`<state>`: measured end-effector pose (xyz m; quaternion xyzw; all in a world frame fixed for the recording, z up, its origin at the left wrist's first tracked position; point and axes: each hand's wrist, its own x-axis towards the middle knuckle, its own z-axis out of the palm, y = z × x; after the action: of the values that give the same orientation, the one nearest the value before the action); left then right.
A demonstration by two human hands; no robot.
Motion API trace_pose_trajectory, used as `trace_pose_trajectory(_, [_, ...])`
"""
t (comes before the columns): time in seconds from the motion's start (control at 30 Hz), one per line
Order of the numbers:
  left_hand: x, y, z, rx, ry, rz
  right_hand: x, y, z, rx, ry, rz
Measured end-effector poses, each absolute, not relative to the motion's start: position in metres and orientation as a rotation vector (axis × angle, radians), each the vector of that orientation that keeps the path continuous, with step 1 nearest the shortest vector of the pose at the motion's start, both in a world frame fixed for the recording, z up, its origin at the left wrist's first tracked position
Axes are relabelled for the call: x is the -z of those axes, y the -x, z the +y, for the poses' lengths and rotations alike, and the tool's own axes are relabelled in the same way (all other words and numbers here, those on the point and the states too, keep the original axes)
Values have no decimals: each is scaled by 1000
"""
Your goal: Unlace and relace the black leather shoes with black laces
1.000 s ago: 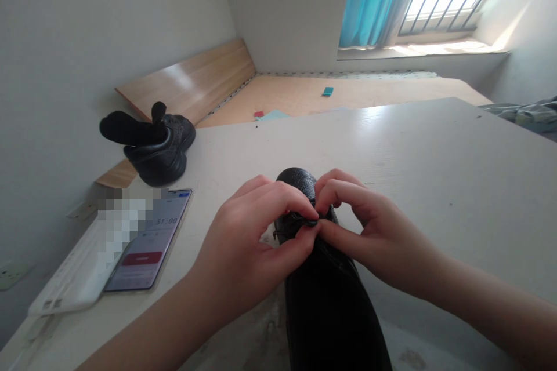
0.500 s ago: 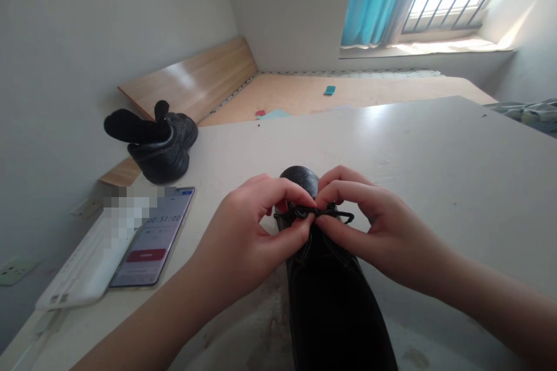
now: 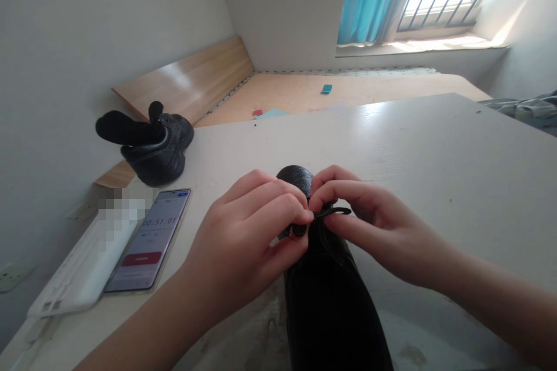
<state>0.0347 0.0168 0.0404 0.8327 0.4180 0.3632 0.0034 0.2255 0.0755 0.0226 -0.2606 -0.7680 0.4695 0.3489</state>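
Note:
A black shoe (image 3: 335, 301) lies on the white table, its rounded toe pointing away from me. Over its front part, my left hand (image 3: 256, 226) is closed in a pinch on the black shoelace (image 3: 335, 212). From the other side my right hand (image 3: 374, 214) pinches the same lace, and a loop of it sticks out to the right between the fingers. The fingertips of both hands nearly meet above the shoe. The knot area is largely hidden by the left fingers.
A second black shoe (image 3: 159, 153) with black material in it stands at the table's back left. A phone (image 3: 150, 243) lies beside a white device (image 3: 82, 266) at the left. Beyond the white table (image 3: 413, 151) is a wooden surface (image 3: 296, 87).
My left fingers have turned over and now cover more of the lace near the knot. My right hand stays almost in place. The view has shifted slightly.

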Motion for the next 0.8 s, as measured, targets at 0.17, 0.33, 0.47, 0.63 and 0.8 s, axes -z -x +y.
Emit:
trace_pose_trajectory(0.17, [-38,-34,16,-1140,-2709,1294,-28,-225,77,-1405,754,-1936])
trace_pose_trajectory(0.33, [-36,-32,16,-1136,-2851,1266,-29,-228,80,-1542,778,-1936])
trace_pose_trajectory(0.47, [-35,-31,16,-1111,-2885,1254,-31,-231,83,-1577,751,-1999])
trace_pose_trajectory(0.63, [-34,-30,16,-1094,-2897,1245,-29,-230,79,-1498,760,-2039])
trace_pose_trajectory(0.8, [-35,-30,16,-1156,-2944,1359,-26,-227,76,-1497,774,-2011])
